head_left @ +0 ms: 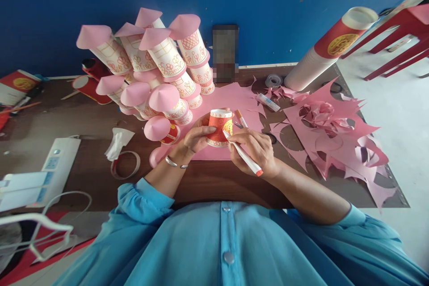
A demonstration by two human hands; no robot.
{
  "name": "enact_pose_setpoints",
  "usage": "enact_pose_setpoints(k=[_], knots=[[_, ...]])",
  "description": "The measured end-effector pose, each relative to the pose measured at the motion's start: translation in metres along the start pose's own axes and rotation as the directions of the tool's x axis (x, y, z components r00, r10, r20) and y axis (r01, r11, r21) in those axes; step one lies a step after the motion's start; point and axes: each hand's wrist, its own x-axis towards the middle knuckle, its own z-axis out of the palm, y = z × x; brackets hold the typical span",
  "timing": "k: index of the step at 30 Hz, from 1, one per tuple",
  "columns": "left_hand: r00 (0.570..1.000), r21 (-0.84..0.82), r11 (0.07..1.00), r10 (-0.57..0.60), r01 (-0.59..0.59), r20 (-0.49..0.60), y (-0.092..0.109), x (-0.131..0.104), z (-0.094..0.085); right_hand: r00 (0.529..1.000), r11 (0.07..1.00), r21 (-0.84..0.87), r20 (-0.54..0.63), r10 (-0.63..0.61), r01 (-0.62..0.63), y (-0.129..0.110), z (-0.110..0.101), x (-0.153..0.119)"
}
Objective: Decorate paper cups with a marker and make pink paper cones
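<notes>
At table (201, 190), L hand (198, 136) gripping red cup (219, 126), R hand (256, 147) holding white marker (247, 159) w/ tip at cup

Red stool (417, 22), white power strip (60, 165)

1 head cam, facing fwd & down, close above table (201, 187)

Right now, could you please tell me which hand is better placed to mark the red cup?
The right hand seems better placed: it holds the white marker, whose tip points toward the red cup, while the left hand is occupied gripping that cup.
</notes>
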Motion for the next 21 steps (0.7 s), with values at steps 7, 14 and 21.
enact_pose_setpoints(k=[7,14,21], knots=[[1.000,-0.006,1.000,0.009,-0.009,-0.005,-0.0036,-0.0007,-0.0047,1.000,1.000,-0.014,-0.001,-0.005,0.005,-0.0006,-0.0006,0.0017],[1.000,-0.035,0.999,0.023,-0.024,-0.016,-0.0039,-0.0011,-0.0047,1.000,1.000,-0.005,-0.012,-0.028,0.028,0.0001,0.0002,0.0017],[1.000,-0.041,0.999,0.018,-0.019,-0.011,-0.0016,-0.0002,-0.0021,1.000,0.999,0.025,-0.003,-0.023,0.023,0.0001,0.0001,0.0002]])
